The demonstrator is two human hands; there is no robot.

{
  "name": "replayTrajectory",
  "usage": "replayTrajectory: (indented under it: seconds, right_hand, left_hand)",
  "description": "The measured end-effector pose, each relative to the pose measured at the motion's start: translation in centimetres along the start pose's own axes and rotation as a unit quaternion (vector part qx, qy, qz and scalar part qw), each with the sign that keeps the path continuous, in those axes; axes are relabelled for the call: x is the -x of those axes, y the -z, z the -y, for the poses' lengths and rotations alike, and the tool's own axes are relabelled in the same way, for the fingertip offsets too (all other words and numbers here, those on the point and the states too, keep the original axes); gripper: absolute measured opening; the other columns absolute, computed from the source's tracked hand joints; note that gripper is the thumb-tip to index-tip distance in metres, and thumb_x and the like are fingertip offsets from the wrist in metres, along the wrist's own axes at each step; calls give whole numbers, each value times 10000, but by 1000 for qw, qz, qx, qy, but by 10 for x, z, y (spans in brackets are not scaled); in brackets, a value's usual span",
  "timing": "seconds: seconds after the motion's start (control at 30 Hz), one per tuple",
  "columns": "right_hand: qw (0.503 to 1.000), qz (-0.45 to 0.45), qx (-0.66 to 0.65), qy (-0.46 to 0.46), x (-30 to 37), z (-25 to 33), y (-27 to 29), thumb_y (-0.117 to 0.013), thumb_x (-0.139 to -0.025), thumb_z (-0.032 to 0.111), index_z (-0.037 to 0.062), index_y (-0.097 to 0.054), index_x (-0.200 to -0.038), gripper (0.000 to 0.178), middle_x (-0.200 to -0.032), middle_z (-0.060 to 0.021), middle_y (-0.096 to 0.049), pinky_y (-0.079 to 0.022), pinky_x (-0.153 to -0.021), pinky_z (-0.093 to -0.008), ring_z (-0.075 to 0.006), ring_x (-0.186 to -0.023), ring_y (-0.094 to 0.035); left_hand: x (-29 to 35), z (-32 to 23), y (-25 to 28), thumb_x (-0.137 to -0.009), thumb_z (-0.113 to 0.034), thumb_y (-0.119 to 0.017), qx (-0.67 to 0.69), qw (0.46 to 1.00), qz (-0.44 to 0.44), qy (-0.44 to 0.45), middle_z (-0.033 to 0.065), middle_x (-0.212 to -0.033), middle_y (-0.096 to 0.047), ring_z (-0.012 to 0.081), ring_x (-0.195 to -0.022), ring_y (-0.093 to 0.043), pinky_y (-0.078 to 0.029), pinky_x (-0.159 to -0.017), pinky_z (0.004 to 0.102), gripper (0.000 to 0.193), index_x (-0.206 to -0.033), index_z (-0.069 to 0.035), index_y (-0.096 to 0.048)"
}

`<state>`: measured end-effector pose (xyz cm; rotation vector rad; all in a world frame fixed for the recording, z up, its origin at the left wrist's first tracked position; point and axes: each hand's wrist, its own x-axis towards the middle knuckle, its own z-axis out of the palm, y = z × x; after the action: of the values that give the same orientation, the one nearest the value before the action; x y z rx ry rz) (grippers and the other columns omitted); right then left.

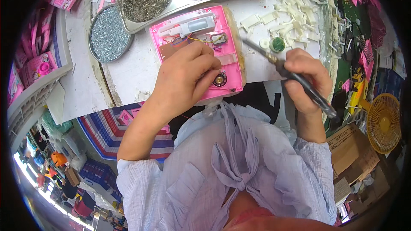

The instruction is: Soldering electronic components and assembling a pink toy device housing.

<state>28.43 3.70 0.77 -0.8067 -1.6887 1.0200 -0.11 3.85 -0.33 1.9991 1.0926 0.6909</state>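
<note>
A pink plastic housing [233,68] lies with its inside up at the table's front edge. In it sit a grey-white box-shaped part [198,25], thin coloured wires, a small metal-framed part [219,39], a brown board [168,51] and a round black speaker [220,79]. My left hand [188,70] rests over the housing's middle with fingers curled together; whatever they grip is hidden. My right hand [310,75] is closed around a black-handled tool with a slim grey metal shaft [308,87]. Its tip points up and left, just right of the housing. I cannot tell its exact kind.
A round dish of small screws [110,34] stands left. Behind is a metal tray [180,1] with more small metal pieces. White plastic parts [295,15] and a green roll [277,44] lie right. Beyond are a yellow fan [384,122] and a cardboard box [351,149].
</note>
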Motion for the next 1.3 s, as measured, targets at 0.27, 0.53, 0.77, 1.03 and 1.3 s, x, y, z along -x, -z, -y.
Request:
replayTrajectory:
  seconds: [0.27, 0.53, 0.77, 1.03, 1.3]
  right_hand:
    - [992, 114, 55, -20, 9, 12, -2, -787, -741, 48, 11, -720, -962, 234, -657, -64, -581, -391, -544, -353, -222, -573, -508]
    - [988, 133, 83, -14, 6, 10, -9, -769, -782, 105, -8, -703, -938, 204, -646, -81, -569, -419, -577, -374, -244, -568, -503]
    - [986, 138, 88, -12, 2, 7, -12, -785, -752, 62, 13, -713, -947, 213, -670, -76, -599, -418, -563, -363, -247, -570, -523]
    - [987, 132, 86, -30, 4, 12, -7, -765, -786, 90, -14, -700, -943, 200, -660, -96, -582, -423, -581, -377, -254, -581, -512]
    - [992, 109, 62, -25, 8, 13, 1, -801, -709, 7, 19, -722, -972, 275, -687, -67, -641, -383, -518, -331, -203, -578, -525]
  left_hand:
    - [2, 0, -7, -799, -53, -753, -65, 998, 3, -28, 89, -1045, -603, 288, -925, -638, -529, -777, 404, 142, -907, -52, -659]
    - [1, 1, -8, -799, -50, -750, -68, 997, -9, -43, 92, -1035, -605, 286, -929, -639, -530, -771, 398, 146, -907, -48, -653]
    - [1, 2, -7, -803, -53, -747, -77, 996, -1, -40, 94, -1046, -611, 287, -926, -651, -540, -764, 396, 140, -907, -37, -655]
    - [1, 1, -8, -799, -52, -750, -84, 996, -1, -39, 89, -1044, -618, 281, -923, -655, -547, -761, 392, 143, -914, -40, -665]
    - [1, 5, -6, -750, -18, -780, -59, 997, -4, -56, 88, -1014, -638, 272, -891, -656, -539, -751, 384, 197, -918, -44, -680]
